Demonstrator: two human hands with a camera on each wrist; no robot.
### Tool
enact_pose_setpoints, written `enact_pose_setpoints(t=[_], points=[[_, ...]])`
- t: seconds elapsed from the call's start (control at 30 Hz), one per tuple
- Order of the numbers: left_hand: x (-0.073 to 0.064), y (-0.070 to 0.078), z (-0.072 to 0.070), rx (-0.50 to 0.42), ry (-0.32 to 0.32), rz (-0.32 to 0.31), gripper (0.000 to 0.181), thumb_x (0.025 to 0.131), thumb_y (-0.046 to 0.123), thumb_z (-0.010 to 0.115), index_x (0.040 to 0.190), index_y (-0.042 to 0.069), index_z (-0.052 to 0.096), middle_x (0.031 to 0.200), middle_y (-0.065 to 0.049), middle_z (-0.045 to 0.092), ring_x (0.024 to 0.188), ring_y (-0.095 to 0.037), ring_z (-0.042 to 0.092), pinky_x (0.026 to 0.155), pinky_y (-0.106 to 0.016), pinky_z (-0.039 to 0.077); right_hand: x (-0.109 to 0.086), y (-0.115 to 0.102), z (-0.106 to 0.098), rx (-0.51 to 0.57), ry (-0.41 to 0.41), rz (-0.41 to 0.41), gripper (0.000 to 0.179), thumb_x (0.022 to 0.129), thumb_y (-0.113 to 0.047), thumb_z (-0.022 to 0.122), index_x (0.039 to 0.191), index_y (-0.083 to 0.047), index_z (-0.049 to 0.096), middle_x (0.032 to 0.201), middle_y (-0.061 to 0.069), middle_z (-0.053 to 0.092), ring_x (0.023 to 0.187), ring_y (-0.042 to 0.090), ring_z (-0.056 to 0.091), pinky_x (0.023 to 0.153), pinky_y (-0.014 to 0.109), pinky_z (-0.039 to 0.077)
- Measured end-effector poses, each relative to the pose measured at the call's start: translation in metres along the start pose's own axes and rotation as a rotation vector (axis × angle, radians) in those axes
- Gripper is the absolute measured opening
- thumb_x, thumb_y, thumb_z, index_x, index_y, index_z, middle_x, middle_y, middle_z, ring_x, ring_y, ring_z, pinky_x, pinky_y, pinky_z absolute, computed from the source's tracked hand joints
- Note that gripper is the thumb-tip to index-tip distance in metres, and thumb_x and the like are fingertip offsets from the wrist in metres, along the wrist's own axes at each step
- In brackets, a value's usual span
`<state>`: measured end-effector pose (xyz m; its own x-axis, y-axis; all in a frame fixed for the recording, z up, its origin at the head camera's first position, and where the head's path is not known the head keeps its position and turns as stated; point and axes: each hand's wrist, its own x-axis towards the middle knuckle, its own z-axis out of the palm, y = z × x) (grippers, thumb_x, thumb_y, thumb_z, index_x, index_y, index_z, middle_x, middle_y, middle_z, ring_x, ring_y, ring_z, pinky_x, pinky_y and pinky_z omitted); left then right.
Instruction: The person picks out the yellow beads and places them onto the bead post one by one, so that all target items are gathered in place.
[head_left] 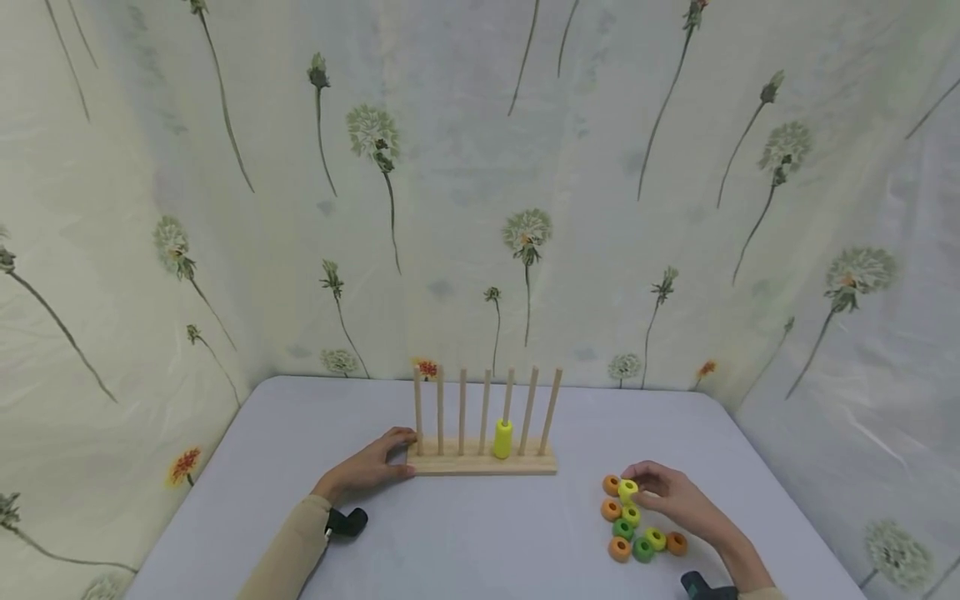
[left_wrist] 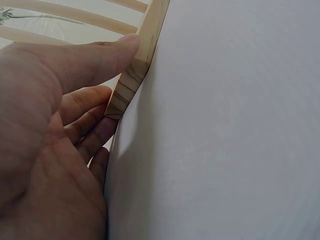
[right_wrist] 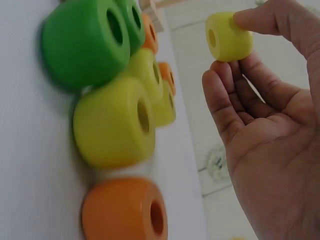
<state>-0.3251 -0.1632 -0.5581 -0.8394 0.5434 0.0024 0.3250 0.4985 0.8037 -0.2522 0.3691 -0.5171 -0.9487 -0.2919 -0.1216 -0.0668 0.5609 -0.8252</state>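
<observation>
My left hand (head_left: 375, 462) grips the left end of a wooden peg stand (head_left: 480, 467), thumb along its front edge and fingers round the end. The end grain of the base (left_wrist: 127, 87) shows between thumb and fingers in the left wrist view. Yellow beads (head_left: 502, 440) sit low on the third peg from the right; the other pegs are bare. With thumb and fingertips, my right hand (head_left: 671, 496) pinches a yellow bead (right_wrist: 227, 37), held above the table. Below it lies a loose group of beads, among them a green bead (right_wrist: 85, 45) and an orange bead (right_wrist: 125, 210).
The white table (head_left: 487, 542) reaches back to a curtain (head_left: 450, 167) printed with dandelions, which also hangs at both sides. A black wrist device (head_left: 347, 522) is on the left arm, another (head_left: 705, 587) on the right.
</observation>
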Motion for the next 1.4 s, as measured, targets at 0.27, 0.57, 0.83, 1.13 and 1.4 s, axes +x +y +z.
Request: enact_pose_setpoints(t=[0.27, 0.57, 0.83, 1.13, 1.4], points=[[0.0, 0.001, 0.0, 0.017, 0.0, 0.009, 0.064, 0.089, 0.033, 0.069, 0.143, 0.009, 0.044, 0.153, -0.013, 0.032, 0.144, -0.039, 0.025, 0.114, -0.061, 0.023, 0.001, -0.025, 0.018, 0.046, -0.077, -0.118, 0.04, 0.091, -0.024, 0.067, 0.119, 0.002, 0.055, 0.118, 0.015, 0.059, 0.099, 0.009, 0.061, 0.083, 0.023, 0.052], [0.0, -0.001, -0.001, -0.004, 0.008, -0.018, 0.065, 0.089, 0.035, 0.069, 0.143, 0.011, 0.044, 0.153, -0.013, 0.031, 0.144, -0.039, 0.024, 0.114, -0.061, 0.022, 0.019, -0.05, 0.047, 0.056, -0.135, -0.217, 0.039, 0.092, -0.024, 0.067, 0.119, 0.001, 0.057, 0.118, 0.013, 0.058, 0.102, 0.009, 0.06, 0.087, 0.026, 0.052], [0.001, -0.001, 0.0, -0.005, -0.004, -0.021, 0.066, 0.088, 0.036, 0.069, 0.144, 0.011, 0.043, 0.154, -0.013, 0.03, 0.144, -0.039, 0.023, 0.114, -0.06, 0.021, 0.033, -0.07, 0.071, 0.037, -0.176, -0.28, 0.032, 0.09, -0.022, 0.069, 0.115, -0.004, 0.06, 0.114, 0.009, 0.061, 0.101, 0.009, 0.06, 0.09, 0.026, 0.051], [0.003, -0.002, -0.003, 0.006, 0.001, -0.006, 0.066, 0.089, 0.036, 0.069, 0.144, 0.01, 0.043, 0.153, -0.013, 0.031, 0.144, -0.039, 0.024, 0.114, -0.06, 0.022, 0.033, -0.088, 0.083, 0.055, -0.179, -0.311, 0.032, 0.089, -0.024, 0.07, 0.115, -0.008, 0.061, 0.114, 0.007, 0.061, 0.102, 0.011, 0.06, 0.09, 0.028, 0.052], [0.002, -0.002, -0.001, -0.021, -0.004, -0.014, 0.066, 0.088, 0.035, 0.07, 0.143, 0.009, 0.044, 0.153, -0.013, 0.03, 0.144, -0.039, 0.023, 0.114, -0.061, 0.022, 0.031, -0.1, 0.085, 0.034, -0.131, -0.342, 0.028, 0.089, -0.024, 0.071, 0.112, -0.011, 0.062, 0.111, 0.005, 0.062, 0.1, 0.012, 0.061, 0.089, 0.029, 0.052]])
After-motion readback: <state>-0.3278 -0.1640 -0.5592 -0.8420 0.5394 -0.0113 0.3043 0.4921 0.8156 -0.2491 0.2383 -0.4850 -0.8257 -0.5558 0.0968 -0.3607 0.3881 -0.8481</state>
